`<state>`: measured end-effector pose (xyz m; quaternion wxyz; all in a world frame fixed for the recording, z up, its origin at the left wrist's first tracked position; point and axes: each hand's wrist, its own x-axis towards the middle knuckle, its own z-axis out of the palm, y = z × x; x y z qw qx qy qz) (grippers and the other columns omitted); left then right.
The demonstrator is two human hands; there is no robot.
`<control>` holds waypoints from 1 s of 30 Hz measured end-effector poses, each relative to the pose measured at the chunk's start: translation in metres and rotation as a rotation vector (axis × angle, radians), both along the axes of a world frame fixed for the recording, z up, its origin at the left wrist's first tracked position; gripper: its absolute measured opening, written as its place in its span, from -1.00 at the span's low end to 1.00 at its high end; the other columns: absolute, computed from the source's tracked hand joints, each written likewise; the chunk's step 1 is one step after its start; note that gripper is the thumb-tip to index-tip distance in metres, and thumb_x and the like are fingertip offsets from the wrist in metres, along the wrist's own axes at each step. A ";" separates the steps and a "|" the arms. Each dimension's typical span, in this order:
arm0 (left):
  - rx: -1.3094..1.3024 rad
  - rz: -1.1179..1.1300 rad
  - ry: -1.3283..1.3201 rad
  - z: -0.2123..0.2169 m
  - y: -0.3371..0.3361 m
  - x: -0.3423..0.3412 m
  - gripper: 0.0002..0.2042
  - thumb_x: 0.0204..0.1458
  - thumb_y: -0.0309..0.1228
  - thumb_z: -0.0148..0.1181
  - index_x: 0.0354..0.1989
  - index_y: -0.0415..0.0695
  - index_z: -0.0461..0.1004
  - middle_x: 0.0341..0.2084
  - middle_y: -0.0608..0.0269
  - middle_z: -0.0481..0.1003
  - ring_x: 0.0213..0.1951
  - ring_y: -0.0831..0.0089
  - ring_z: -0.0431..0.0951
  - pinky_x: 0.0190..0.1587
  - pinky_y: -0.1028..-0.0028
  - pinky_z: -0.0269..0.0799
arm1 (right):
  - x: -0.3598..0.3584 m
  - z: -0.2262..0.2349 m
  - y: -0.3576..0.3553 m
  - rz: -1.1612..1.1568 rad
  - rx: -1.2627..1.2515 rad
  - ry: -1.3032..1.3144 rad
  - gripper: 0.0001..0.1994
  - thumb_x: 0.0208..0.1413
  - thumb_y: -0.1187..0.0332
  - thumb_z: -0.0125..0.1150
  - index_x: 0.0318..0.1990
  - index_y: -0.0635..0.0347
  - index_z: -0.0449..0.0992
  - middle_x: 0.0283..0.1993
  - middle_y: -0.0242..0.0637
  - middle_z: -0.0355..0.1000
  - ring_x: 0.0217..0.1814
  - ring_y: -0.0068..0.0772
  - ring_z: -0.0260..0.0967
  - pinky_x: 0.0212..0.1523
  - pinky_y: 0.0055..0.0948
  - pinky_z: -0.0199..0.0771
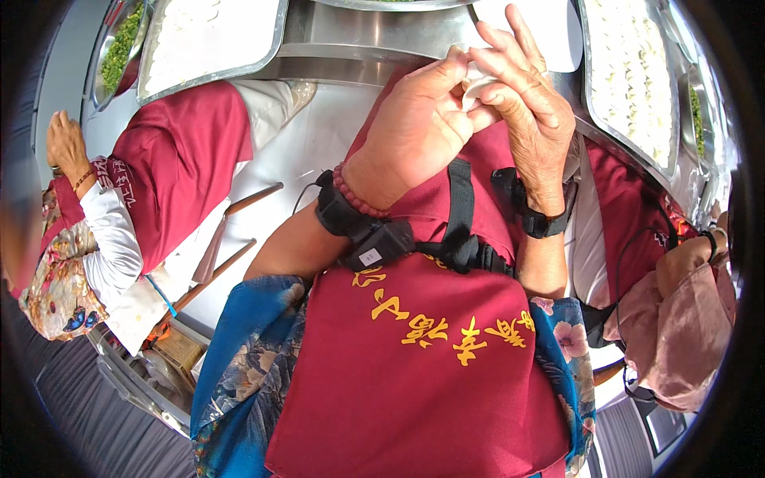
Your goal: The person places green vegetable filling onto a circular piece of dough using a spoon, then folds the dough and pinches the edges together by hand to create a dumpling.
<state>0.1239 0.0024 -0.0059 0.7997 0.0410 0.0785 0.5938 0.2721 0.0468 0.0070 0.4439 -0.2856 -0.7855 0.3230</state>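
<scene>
Up at the steel table's near edge, both my hands are raised together around a small white dumpling [476,89]. My left hand [426,119] cups it from the left, with the thumb pressed up against the dough. From the right, my right hand [530,107] pinches the dough's edge, while some of its other fingers point upward. Fingers cover much of the dumpling, so I cannot tell whether it is fully sealed or what is inside.
A tray [215,76] of white pieces lies at the far left, beside a bowl of chopped greens [121,49]. Rows of dumplings fill another tray [591,88] at the right. Metal tabletop [358,36] spans the far side. Co-workers sit close, a hand [65,145] left and a forearm [689,267] right.
</scene>
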 end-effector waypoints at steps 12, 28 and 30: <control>-0.087 0.042 0.023 0.005 -0.003 0.002 -0.71 0.33 -0.28 -0.09 0.02 -0.26 0.36 -0.21 0.27 0.45 -0.18 0.45 0.43 0.06 0.36 0.37 | -0.012 0.005 -0.007 -0.167 0.045 0.023 -0.61 -0.07 0.42 0.32 0.00 0.27 0.59 0.18 -0.07 0.45 0.50 0.18 -0.02 0.41 -0.07 -0.03; 0.187 -0.018 -0.200 -0.022 0.001 0.004 -0.76 0.30 -0.30 -0.04 -0.05 -0.21 0.41 -0.20 0.26 0.47 -0.13 0.47 0.45 0.07 0.36 0.37 | -0.004 -0.005 -0.009 0.021 -0.230 0.254 -0.85 0.11 0.56 0.21 -0.17 0.28 0.60 0.34 0.15 0.21 0.28 -0.09 0.34 0.20 -0.28 0.42; 0.194 -0.029 -0.207 -0.029 0.002 0.005 -0.76 0.30 -0.30 -0.03 -0.05 -0.22 0.42 -0.21 0.28 0.46 -0.14 0.48 0.45 0.06 0.38 0.36 | -0.007 -0.004 -0.012 -0.010 -0.211 0.244 -0.85 0.10 0.54 0.22 -0.17 0.29 0.60 0.33 0.19 0.21 0.27 -0.11 0.36 0.19 -0.29 0.42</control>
